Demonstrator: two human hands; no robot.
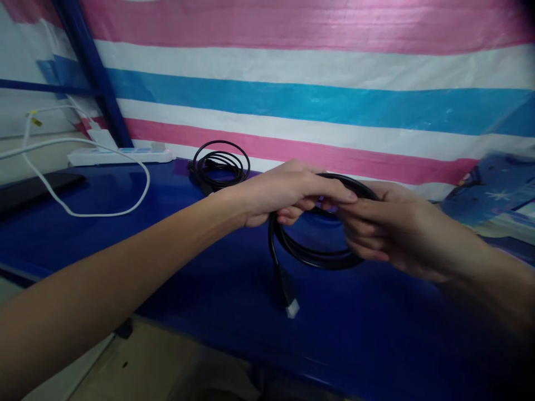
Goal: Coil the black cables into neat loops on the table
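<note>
A thick black cable, wound into a loop, is held between my two hands above the blue table. My left hand grips the upper left of the coil, its thumb and fingers closed round the strands. On the right side, my right hand is wrapped round the same coil, and the fingertips of both hands meet near its top. One cable end hangs down below my left hand, with a black plug whose tip is whitish. The far side of the coil is partly hidden by my fingers.
Behind my left wrist lies another coiled black cable. A white power strip runs along the back left, with a white cord looping over the table. A dark flat object rests at far left. Striped sheeting hangs behind.
</note>
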